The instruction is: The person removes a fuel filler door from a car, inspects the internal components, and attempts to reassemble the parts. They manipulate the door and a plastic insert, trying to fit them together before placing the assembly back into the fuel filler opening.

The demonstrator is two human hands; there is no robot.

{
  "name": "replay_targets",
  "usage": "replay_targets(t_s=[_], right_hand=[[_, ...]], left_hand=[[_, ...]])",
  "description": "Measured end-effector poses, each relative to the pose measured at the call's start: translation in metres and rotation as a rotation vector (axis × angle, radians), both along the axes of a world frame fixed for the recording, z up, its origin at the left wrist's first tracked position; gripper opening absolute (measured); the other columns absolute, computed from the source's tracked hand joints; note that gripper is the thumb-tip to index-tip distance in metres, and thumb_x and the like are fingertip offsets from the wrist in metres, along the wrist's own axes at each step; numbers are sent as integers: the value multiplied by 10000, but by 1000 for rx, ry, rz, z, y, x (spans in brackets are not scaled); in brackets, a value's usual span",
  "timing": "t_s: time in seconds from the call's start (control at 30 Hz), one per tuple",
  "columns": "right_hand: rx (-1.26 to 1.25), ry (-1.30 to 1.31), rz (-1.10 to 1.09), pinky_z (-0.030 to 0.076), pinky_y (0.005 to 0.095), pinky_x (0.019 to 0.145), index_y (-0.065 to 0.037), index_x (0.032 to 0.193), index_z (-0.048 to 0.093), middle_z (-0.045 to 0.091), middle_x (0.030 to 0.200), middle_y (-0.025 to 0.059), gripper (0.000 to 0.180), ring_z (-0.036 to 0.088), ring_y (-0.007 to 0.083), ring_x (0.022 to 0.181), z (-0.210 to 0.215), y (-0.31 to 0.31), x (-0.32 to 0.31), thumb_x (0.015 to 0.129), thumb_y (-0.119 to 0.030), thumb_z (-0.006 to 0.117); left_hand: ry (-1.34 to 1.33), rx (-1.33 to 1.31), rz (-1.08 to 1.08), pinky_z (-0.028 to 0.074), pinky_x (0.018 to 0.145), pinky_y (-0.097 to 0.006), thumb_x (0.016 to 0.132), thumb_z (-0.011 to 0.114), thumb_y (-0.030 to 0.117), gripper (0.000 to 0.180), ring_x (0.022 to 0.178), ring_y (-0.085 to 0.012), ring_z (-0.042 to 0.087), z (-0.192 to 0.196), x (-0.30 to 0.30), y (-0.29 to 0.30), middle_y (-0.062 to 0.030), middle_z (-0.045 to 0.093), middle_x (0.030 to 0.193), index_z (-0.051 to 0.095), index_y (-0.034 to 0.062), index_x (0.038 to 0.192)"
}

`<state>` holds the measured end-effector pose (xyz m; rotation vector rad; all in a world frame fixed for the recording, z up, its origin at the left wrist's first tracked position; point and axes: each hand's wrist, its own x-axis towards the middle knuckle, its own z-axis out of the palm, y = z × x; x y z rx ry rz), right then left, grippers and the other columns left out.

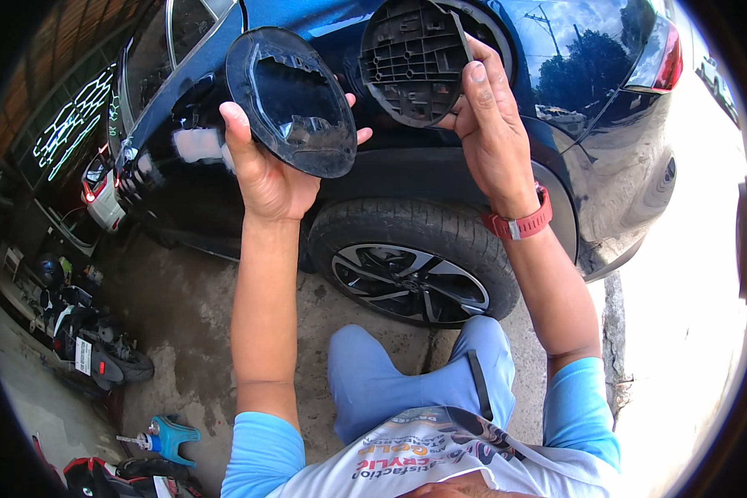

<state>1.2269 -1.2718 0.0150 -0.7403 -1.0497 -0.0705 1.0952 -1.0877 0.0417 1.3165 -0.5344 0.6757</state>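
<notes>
Left hand (261, 170) grips the round dark cover (292, 104); right hand (490, 124) holds the ribbed plastic backing (411, 62).

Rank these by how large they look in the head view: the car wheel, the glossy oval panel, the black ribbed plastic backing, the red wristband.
1. car wheel
2. glossy oval panel, though nearness to the camera enlarges it
3. black ribbed plastic backing, close to the panel in size
4. red wristband

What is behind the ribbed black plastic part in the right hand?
Behind the ribbed black plastic part held by the right hand is the dark blue car body with its round opening's edge. The opening's inside is covered.
</notes>
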Motion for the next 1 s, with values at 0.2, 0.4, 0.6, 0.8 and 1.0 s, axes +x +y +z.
replay_targets(t_s=[0.2, 0.4, 0.6, 0.8, 1.0], right_hand=[[-12, -71, 40, 603, 306, 894, -77, 1550, 371, 545, 879, -33, 530, 531, 4, 742, 1, 1, -2, 1123, -389, 412], [-26, -125, 29, 587, 337, 903, -84, 1498, 424, 666, 1240, 66, 516, 671, 137, 1133, -1, 3, 2, 1101, -407, 483], [-37, -95, 113, 585, 318, 887, -81, 1458, 460, 665, 1186, 47, 491, 674, 133, 1109, 6, 1, -12, 1096, -411, 495], [-66, -75, 81, 592, 325, 890, -75, 1385, 499, 644, 1196, 62, 419, 672, 146, 1064, 7, 9, -8, 1083, -361, 548], [-100, -172, 80, 618, 303, 864, -45, 1337, 514, 675, 1216, 100, 329, 720, 177, 1068, 17, 4, -13, 1098, -271, 512]], left_hand=[[8, -13, 5, 538, 941, -713, 854, 501, 858, 1095, 1276, -466, 580, 1, 2, -1, -287, 510, 1437, 325, 37, 1557], [-9, 43, -3, 551, 933, -703, 854, 510, 853, 1088, 1265, -460, 591, 4, 3, -1, -278, 523, 1428, 330, 38, 1552], [-43, 75, -30, 616, 917, -579, 894, 571, 766, 941, 1198, -293, 665, 9, 4, -2, -171, 649, 1252, 458, 16, 1452], [20, 123, 101, 595, 961, -547, 874, 637, 742, 902, 1225, -235, 640, 10, 3, 0, -138, 630, 1252, 519, 20, 1403], [-57, 214, 139, 632, 916, -463, 946, 550, 707, 831, 1122, -231, 716, 9, 10, 6, -141, 689, 1262, 520, 25, 1420]])
